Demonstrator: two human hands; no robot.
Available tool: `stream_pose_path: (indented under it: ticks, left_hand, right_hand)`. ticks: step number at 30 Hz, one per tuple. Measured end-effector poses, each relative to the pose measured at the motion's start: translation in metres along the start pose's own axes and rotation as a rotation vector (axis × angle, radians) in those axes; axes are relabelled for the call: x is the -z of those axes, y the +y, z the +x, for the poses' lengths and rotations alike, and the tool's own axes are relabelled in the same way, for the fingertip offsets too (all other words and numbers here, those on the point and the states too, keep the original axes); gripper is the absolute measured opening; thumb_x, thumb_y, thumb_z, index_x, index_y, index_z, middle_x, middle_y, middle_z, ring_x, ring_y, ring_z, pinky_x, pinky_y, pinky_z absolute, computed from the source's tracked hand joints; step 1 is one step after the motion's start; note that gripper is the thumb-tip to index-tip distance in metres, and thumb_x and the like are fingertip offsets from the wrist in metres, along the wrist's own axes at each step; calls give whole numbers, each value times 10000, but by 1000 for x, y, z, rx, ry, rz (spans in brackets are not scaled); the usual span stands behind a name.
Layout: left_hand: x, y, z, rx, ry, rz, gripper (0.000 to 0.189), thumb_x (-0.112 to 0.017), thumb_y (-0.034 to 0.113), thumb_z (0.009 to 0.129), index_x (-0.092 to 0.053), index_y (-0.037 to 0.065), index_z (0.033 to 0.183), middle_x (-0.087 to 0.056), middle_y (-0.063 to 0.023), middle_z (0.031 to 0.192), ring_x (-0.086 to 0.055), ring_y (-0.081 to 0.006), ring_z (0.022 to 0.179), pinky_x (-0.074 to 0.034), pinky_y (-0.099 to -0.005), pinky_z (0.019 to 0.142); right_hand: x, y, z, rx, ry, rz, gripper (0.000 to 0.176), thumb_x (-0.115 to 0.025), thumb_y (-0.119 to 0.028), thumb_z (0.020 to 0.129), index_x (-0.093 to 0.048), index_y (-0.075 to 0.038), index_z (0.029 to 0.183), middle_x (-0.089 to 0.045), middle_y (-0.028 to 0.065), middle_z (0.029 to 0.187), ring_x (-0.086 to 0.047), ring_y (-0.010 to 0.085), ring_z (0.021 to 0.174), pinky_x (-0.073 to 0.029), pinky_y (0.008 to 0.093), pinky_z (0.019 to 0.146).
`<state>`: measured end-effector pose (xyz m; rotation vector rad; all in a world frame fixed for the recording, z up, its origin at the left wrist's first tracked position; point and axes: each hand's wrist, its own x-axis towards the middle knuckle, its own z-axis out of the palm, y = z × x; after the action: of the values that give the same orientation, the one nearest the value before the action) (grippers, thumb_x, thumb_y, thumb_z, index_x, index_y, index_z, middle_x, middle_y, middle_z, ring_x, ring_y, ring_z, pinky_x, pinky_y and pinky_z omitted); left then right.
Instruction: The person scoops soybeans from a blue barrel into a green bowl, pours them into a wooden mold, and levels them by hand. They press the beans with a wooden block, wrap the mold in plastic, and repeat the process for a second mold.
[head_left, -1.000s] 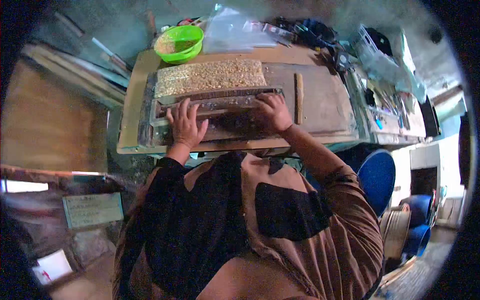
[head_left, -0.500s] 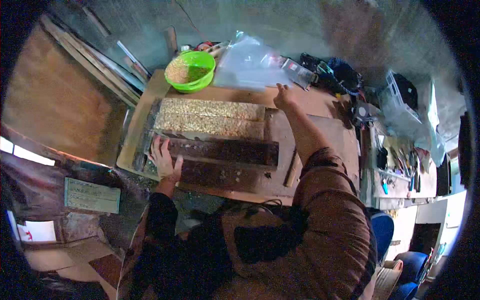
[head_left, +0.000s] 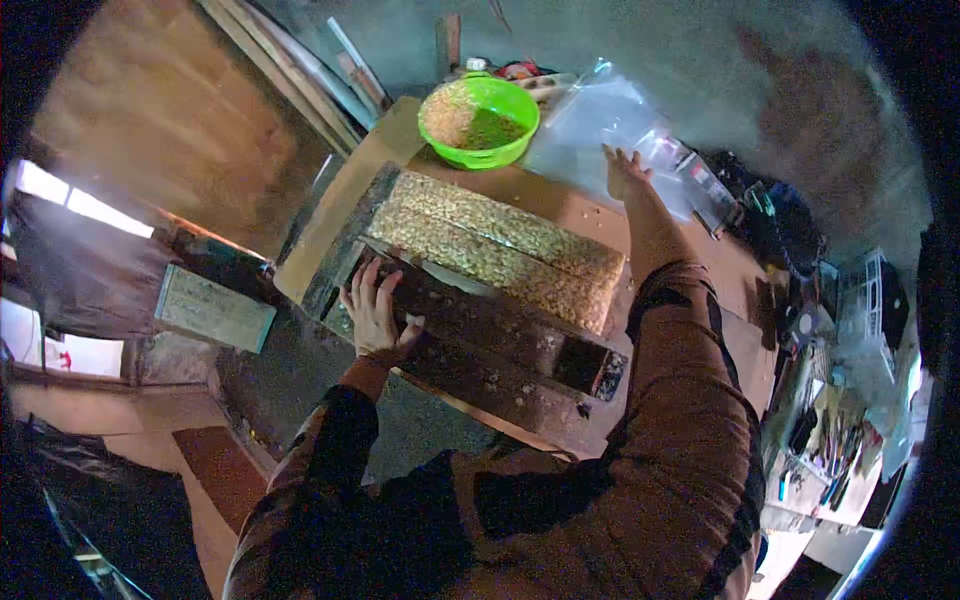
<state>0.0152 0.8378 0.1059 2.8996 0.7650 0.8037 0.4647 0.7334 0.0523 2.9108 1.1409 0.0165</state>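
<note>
My left hand (head_left: 378, 318) rests with its fingers spread on a long dark wooden bar (head_left: 470, 318) at the near side of the worktable. Just beyond the bar lie two long slabs of pale, grainy pieces (head_left: 500, 238) side by side. My right hand (head_left: 628, 174) reaches over the far part of the table, fingers apart and nothing held in them. It is at the near edge of a pile of clear plastic bags (head_left: 590, 125). Left of the bags stands a bright green basin (head_left: 487, 158), partly filled with pale grains.
Dark tools and cables (head_left: 785, 215) lie at the table's far right. Long planks (head_left: 290, 75) lean at the left, near a large brown board (head_left: 170, 120). A side bench with hand tools (head_left: 835, 450) stands at the right. A pale panel (head_left: 215, 308) is low on the left.
The whole view has turned, so the table now slants down to the right. My right hand has opened its fingers beside the plastic bags. My left hand stays on the wooden bar.
</note>
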Motion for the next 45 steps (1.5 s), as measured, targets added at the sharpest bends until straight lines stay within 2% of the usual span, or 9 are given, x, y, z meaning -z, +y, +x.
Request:
stream_pose_path:
  ticks: [8,12,20,22,26,30,35,42,45]
  left_hand:
    - [1,1,0,10,-5,-41,616,-507,524,648,-424,112,1099,-319,-140,1217,-288,-337,1135,-130,-583,887]
    - [6,5,0,25,-26,-11,592,-551,451,632,-422,111,1100,-330,-140,1203,-299,-338,1123,-137,-581,890]
    - [1,4,-3,22,-10,-17,596,-569,416,628,-407,105,1110,-322,-126,1222,-299,-326,1134,-126,-592,893]
    - [0,4,-4,15,-2,-34,597,-574,409,626,-406,105,1112,-312,-118,1233,-282,-325,1145,-114,-594,895]
    - [-4,0,-4,10,-18,-4,604,-560,435,638,-404,108,1121,-305,-114,1237,-264,-320,1154,-98,-585,905]
    - [0,2,-3,9,0,-31,590,-587,379,615,-410,113,1111,-316,-109,1226,-284,-319,1136,-98,-574,913]
    - [2,4,-4,35,-14,-35,585,-604,337,595,-414,117,1102,-323,-105,1220,-292,-320,1131,-98,-567,922]
    - [1,5,-3,46,-18,-42,601,-601,353,600,-407,102,1110,-327,-110,1217,-296,-307,1137,-89,-569,925]
    - [5,4,-10,31,-31,-43,607,-593,371,607,-404,100,1116,-329,-107,1215,-303,-304,1133,-93,-567,924]
  right_hand:
    - [25,37,-17,211,-84,-147,360,-428,-128,727,-472,-154,1083,-513,115,992,-506,274,921,-327,472,858]
    - [58,87,-84,358,656,124,239,-440,-148,738,-522,-136,963,-507,111,954,-461,279,953,-344,437,838]
    - [-36,187,-163,24,75,-600,465,-450,-155,780,-355,-241,1227,-508,55,972,-499,227,810,-410,375,695]
    - [-47,214,-124,-255,-235,385,395,-445,-190,785,-412,-218,1178,-556,85,900,-555,236,722,-444,367,673]
    - [18,140,-132,-270,263,3,303,-431,-345,793,-520,-168,1022,-587,114,801,-588,255,672,-467,353,651]
    - [36,112,-141,-255,13,-177,498,-535,-463,708,-458,-224,1138,-409,131,1203,-450,274,1050,-381,387,843]
    - [-5,136,-121,-277,-230,93,477,-552,-487,677,-529,-210,1064,-523,122,1062,-497,287,981,-408,382,812]
    - [31,161,-92,-188,779,123,262,-492,-292,731,-575,-53,798,-581,152,825,-564,312,744,-446,398,631]
    - [-32,191,-78,-100,300,546,296,-507,-290,746,-566,-77,942,-536,174,994,-533,295,898,-429,365,736]
